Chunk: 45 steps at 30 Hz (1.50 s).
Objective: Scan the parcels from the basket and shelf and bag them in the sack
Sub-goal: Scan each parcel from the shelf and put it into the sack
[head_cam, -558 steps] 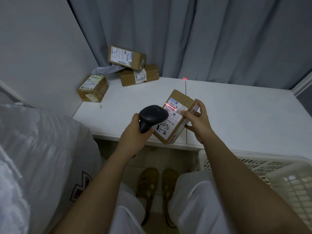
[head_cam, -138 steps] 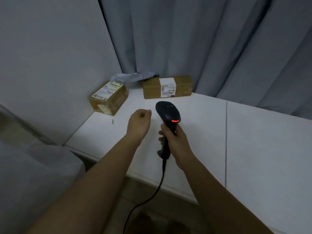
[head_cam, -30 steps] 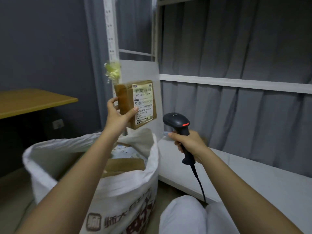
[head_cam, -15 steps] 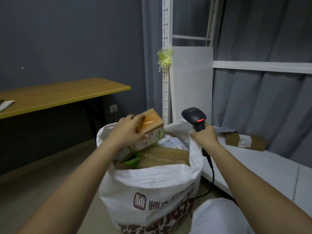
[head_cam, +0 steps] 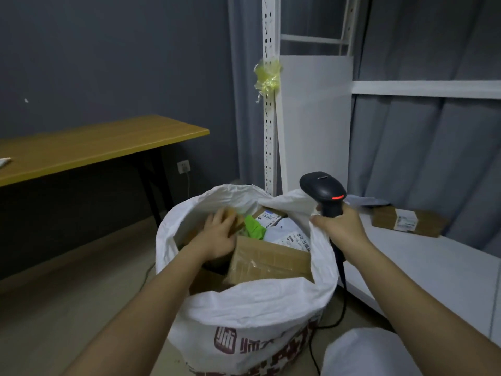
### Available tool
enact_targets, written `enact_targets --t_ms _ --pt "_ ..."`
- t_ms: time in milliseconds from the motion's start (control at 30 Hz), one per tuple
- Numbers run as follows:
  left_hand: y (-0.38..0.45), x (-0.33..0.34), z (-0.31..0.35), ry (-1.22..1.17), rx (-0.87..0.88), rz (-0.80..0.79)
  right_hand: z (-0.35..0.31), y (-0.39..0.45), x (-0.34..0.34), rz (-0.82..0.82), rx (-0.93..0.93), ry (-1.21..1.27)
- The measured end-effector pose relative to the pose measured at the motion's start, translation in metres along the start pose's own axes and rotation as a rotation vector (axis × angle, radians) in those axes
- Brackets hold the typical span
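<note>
Half a second before, the small brown parcel [head_cam: 232,216] had been tilted at the sack's mouth; by this moment my left hand [head_cam: 219,234] had carried it down inside the white sack [head_cam: 252,308], among the boxes already there. My fingers lay curled over the parcel's top, pressing it into the far left of the opening, beside a green packet [head_cam: 253,227] and above a larger cardboard box [head_cam: 268,263]. Most of the parcel was hidden under my hand, so I could not tell which way its long side ran.

My right hand [head_cam: 340,227] gripped the barcode scanner [head_cam: 324,192] by its handle, head up, red light lit, and pinched the sack's right rim against it to hold the mouth open.

The next parcel [head_cam: 406,221] lay flat on the white shelf [head_cam: 423,270] to my right, long side running left to right, label facing me. It sat nearer my right hand, but that one was full; I judged my left hand would have to cross over once it let go.
</note>
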State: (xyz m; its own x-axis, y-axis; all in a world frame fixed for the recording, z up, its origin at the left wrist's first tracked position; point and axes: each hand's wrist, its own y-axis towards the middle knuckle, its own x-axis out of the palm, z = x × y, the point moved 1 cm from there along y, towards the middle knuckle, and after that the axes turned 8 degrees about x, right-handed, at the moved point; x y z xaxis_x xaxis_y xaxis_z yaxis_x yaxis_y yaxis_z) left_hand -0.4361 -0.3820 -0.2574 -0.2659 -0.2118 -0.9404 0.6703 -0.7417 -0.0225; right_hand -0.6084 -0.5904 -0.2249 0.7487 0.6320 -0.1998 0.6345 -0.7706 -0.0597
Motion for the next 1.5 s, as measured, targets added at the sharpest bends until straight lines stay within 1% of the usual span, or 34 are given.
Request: enact_targets --t_ms 33,133,200,267,300,333,367,400,433,467,500,567,633,700,767,833,900,967,1033,1133,1200,1267,1333,1400,1500 --pt "-0.001 0.001 0.006 -0.058 0.043 0.022 0.001 0.001 0.004 -0.003 -0.001 0.011" --pt "-0.01 -0.003 0.025 -0.146 0.064 -0.026 0.0 0.002 0.016 -0.018 -0.028 -0.026" --pt "-0.013 -0.012 0.033 -0.185 0.081 0.018 -0.002 0.002 0.024 -0.036 -0.044 -0.041" --pt "-0.012 -0.02 0.042 -0.189 0.155 0.066 -0.006 0.003 0.03 -0.046 -0.053 -0.021" --pt "-0.011 -0.02 0.049 -0.107 0.214 0.046 -0.008 0.003 0.032 -0.056 -0.053 -0.013" --pt "-0.009 -0.017 0.056 0.035 0.275 -0.003 -0.009 0.002 0.034 -0.067 -0.053 -0.007" --pt "-0.006 -0.012 0.062 0.179 0.324 -0.075 -0.011 0.003 0.035 -0.074 -0.052 -0.002" --pt "-0.004 -0.006 0.066 0.274 0.343 -0.162 -0.013 0.002 0.036 -0.074 -0.056 0.002" --pt "-0.002 0.002 0.064 0.309 0.328 -0.244 -0.015 0.003 0.034 -0.063 -0.061 0.004" --pt "0.0 0.01 0.06 0.288 0.297 -0.298 -0.019 0.003 0.032 -0.046 -0.065 0.016" --pt "0.002 0.015 0.053 0.231 0.271 -0.305 -0.023 0.003 0.027 -0.026 -0.068 0.038" --pt "0.007 0.02 0.038 0.12 0.208 -0.253 -0.031 0.003 0.013 0.02 -0.068 0.091" --pt "0.012 0.018 0.028 0.081 0.114 -0.225 -0.034 0.004 -0.003 0.05 -0.074 0.128" --pt "0.017 0.01 0.028 0.166 0.071 -0.2 -0.029 0.004 -0.015 0.051 -0.049 0.136" --pt "0.019 0.002 0.041 0.311 0.107 -0.164 -0.02 0.004 -0.024 0.035 0.006 0.13" --pt "0.019 -0.001 0.058 0.344 0.171 -0.162 -0.011 0.0 -0.032 0.001 0.065 0.131" --pt "0.021 -0.001 0.074 0.262 0.214 -0.139 -0.005 -0.005 -0.041 -0.027 0.102 0.174" --pt "0.023 -0.003 0.091 0.131 0.243 -0.064 -0.001 -0.01 -0.052 -0.039 0.117 0.234" --pt "0.028 -0.007 0.114 0.005 0.276 0.091 0.001 -0.012 -0.065 -0.031 0.115 0.279" --pt "0.037 -0.017 0.168 -0.188 0.302 0.343 0.006 -0.007 -0.096 0.026 0.128 0.342" --pt "0.047 -0.021 0.21 -0.289 0.376 0.412 0.012 0.0 -0.122 0.093 0.139 0.387" --pt "0.062 -0.017 0.254 -0.38 0.438 0.391 0.019 0.011 -0.15 0.172 0.154 0.425" --pt "0.085 -0.006 0.293 -0.461 0.456 0.313 0.03 0.024 -0.179 0.241 0.173 0.439" --pt "0.115 0.012 0.324 -0.528 0.435 0.223 0.045 0.039 -0.206 0.293 0.194 0.425" --pt "0.17 0.049 0.353 -0.616 0.334 0.101 0.071 0.066 -0.242 0.358 0.249 0.39"
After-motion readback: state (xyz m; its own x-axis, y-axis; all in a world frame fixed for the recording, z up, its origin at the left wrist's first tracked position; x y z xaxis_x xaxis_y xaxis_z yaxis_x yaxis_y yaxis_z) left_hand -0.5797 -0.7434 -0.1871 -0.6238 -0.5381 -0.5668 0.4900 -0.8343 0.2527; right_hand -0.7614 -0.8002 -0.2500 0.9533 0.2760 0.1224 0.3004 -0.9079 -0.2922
